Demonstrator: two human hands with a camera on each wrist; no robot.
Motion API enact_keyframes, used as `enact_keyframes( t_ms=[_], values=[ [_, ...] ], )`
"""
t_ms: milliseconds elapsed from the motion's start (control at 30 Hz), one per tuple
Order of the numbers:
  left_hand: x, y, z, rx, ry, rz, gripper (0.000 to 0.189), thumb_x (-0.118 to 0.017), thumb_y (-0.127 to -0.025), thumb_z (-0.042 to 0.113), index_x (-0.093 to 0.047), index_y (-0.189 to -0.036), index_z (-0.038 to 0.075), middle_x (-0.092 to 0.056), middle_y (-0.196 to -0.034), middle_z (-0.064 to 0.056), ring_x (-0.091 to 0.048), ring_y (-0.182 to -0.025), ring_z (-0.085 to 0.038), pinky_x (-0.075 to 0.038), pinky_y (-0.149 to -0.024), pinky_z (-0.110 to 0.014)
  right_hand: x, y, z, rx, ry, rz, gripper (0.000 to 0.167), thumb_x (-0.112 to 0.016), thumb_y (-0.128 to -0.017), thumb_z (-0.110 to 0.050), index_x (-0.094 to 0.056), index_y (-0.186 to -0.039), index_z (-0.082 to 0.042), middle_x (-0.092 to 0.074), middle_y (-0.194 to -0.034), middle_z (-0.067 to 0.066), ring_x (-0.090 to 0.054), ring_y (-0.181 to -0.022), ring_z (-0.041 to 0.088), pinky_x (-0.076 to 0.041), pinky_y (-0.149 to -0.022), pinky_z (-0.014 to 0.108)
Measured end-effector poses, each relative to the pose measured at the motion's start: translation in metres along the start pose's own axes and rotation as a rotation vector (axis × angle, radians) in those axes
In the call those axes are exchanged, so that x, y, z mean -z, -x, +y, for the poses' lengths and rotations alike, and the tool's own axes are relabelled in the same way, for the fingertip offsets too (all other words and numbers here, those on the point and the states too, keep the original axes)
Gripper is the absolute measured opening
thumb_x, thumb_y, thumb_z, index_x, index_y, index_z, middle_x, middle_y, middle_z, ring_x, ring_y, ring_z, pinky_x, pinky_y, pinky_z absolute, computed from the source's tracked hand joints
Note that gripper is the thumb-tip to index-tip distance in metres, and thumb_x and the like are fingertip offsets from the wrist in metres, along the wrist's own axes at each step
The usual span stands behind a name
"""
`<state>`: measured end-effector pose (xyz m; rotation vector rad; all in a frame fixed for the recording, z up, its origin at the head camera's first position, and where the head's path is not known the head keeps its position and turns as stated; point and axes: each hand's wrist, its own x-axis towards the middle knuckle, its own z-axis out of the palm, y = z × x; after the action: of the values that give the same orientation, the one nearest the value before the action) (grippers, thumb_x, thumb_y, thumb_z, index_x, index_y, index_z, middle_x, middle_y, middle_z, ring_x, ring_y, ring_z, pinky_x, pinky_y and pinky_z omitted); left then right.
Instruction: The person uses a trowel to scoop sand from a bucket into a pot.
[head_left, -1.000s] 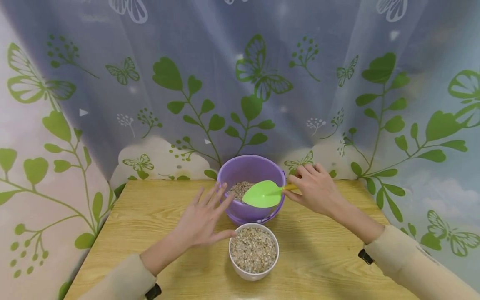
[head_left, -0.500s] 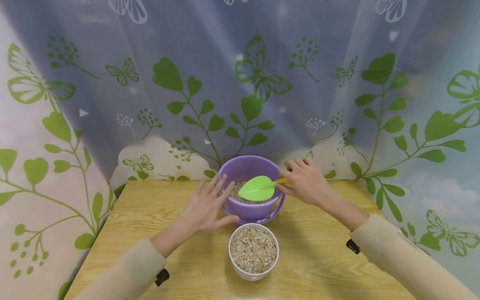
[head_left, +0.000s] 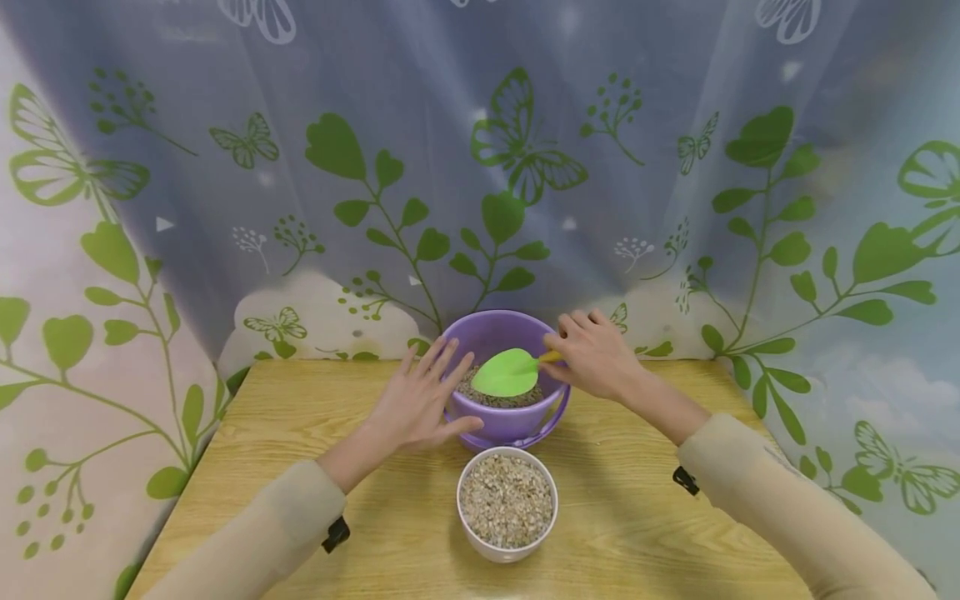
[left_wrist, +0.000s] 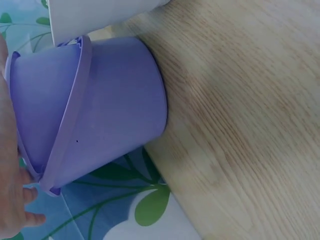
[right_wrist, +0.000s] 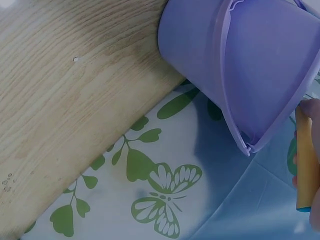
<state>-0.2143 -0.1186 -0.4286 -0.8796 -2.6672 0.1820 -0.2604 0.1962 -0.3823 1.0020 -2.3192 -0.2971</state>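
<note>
In the head view, my right hand grips the yellow handle of a lime-green toy trowel. The trowel's blade is over the gravel-like grains inside a purple bucket; whether it touches them I cannot tell. At the bucket's left rim is my left hand, fingers spread and straight. The right wrist view has the trowel handle beside the bucket's rim, with curled fingers around it. Close in front of the bucket stands a white bowl, filled with similar pale grains.
Bucket and bowl stand on a wood-grain table. Behind it and along its sides hangs a curtain with green leaf and butterfly prints. The bucket's purple carrying handle hangs down its near side.
My right hand has moved left with the trowel, bringing the blade further over the bucket. My left hand has shifted slightly up and right along the bucket's rim. The bowl has not moved.
</note>
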Motion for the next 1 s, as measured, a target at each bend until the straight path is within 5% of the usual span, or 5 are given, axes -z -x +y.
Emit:
enact_keyframes(
  t_ms=[1000],
  values=[
    [-0.003,-0.02,-0.005,-0.009,0.017,-0.093,0.108,-0.042,-0.09,0.089,-0.028,-0.168,0.016,-0.029,-0.174,-0.018,-0.025,-0.164,-0.038,-0.032,-0.128,-0.066,-0.028,-0.039,0.011,0.2,0.084,-0.227,0.034,-0.072,-0.096,-0.054,-0.07,-0.103,-0.021,-0.069,-0.102,0.006,-0.062,-0.097,0.027,-0.046,-0.083,0.042]
  ],
)
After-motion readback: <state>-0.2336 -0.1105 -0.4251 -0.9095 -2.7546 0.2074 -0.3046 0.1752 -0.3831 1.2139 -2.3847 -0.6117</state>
